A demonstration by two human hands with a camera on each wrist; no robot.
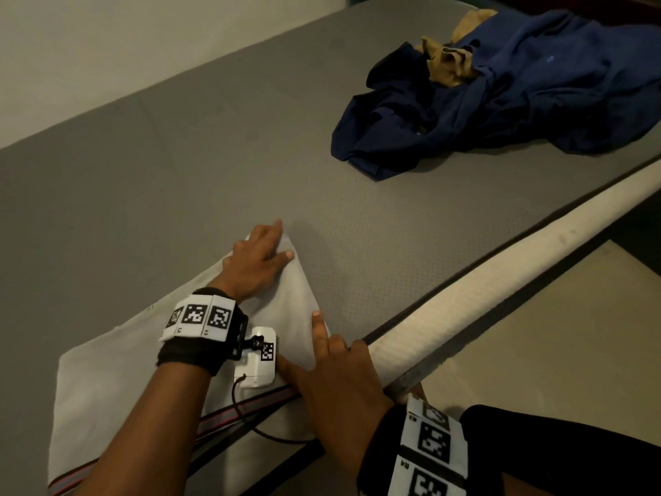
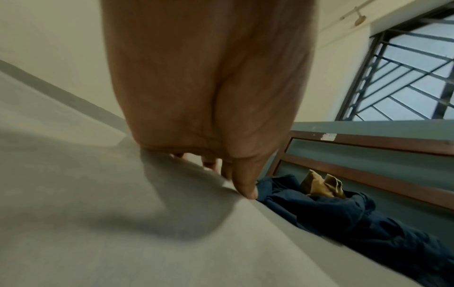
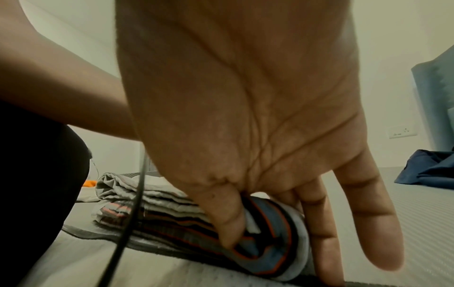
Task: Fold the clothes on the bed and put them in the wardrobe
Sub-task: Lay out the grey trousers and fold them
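Pressing flat, fingers straight: left hand (image 1: 259, 259) on far corner of folded white cloth (image 1: 118, 374) at near edge of bed (image 1: 214, 155). Left wrist view: same, palm down on cloth. Right wrist view: right hand (image 3: 245, 136) pinching cloth's striped border (image 3: 267, 242), forefinger extended.

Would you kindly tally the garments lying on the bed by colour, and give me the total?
White or light grey, with a striped edge: 1, the folded cloth under both hands
Navy blue: 1, the crumpled garment at the far end of the bed
Tan: 1, the piece bunched on top of the navy one
Total: 3
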